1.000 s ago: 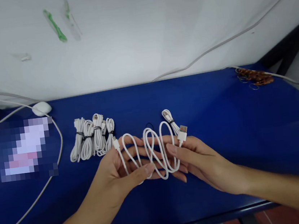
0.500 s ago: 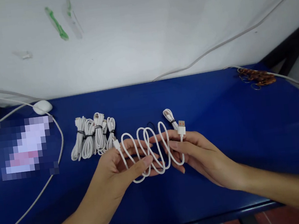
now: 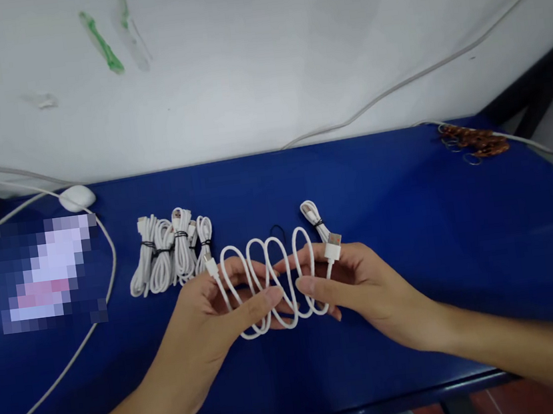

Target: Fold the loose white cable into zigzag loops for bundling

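Observation:
A white USB cable [image 3: 292,299] hangs in several loose loops between my two hands, above the blue table. My left hand [image 3: 220,325] is closed on the loops at the left, thumb in front and fingers behind. The small plug on that side points up by my left index finger. My right hand [image 3: 366,283] grips the right-hand loops between thumb and fingers; the larger USB-A plug [image 3: 332,248] sticks up there. Some fingertips are hidden behind the loops. Just beyond my right hand lies a small tied white cable [image 3: 313,216].
Several white cables bundled with black ties [image 3: 161,254] lie beyond my left hand. A thin black tie [image 3: 276,229] rests on the blue table [image 3: 384,180]. At left are a white mouse-shaped object [image 3: 76,198], a loose cord and a blurred-out item; brown objects with rings [image 3: 475,140] lie at back right.
My right thumb has slid left along the loops, and the USB-A end has tilted and shifted slightly left. The loops have drawn a little closer to my left hand.

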`<state>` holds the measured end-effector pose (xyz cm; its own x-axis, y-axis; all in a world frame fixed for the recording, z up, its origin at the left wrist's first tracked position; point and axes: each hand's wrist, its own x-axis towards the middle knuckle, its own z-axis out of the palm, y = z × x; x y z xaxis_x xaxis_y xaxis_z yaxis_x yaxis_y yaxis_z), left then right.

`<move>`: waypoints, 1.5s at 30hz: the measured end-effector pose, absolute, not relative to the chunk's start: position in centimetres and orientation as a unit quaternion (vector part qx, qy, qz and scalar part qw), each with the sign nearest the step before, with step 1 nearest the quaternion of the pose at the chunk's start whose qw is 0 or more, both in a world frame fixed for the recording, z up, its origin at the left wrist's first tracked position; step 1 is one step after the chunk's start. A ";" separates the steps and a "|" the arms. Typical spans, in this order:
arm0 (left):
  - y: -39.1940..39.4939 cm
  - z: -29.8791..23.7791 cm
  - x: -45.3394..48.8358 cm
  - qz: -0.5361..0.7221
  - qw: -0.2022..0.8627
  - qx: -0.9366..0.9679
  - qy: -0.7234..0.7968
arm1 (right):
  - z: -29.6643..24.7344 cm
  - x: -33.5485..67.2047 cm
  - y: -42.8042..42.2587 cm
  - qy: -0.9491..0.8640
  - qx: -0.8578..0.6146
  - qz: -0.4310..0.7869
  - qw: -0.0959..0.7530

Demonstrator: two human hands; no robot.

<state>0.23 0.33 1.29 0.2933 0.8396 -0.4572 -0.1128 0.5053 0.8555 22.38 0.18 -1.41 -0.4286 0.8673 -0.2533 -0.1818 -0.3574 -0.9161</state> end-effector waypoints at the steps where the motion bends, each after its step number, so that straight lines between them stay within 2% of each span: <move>1: 0.3 1.3 0.2 0.333 0.713 0.371 0.493 | -1.4 22.4 0.2 -0.438 -0.398 0.721 0.361; 12: 0.4 1.1 0.2 0.321 0.702 0.383 0.507 | -1.6 22.3 0.3 -0.427 -0.407 0.716 0.375; 32: 1.3 1.9 -0.3 0.359 0.832 0.176 0.384 | -1.7 22.5 0.7 -0.440 -0.419 0.683 0.404; 45: 1.2 2.2 -0.6 0.362 0.829 0.217 0.366 | -1.5 22.4 0.2 -0.452 -0.446 0.647 0.422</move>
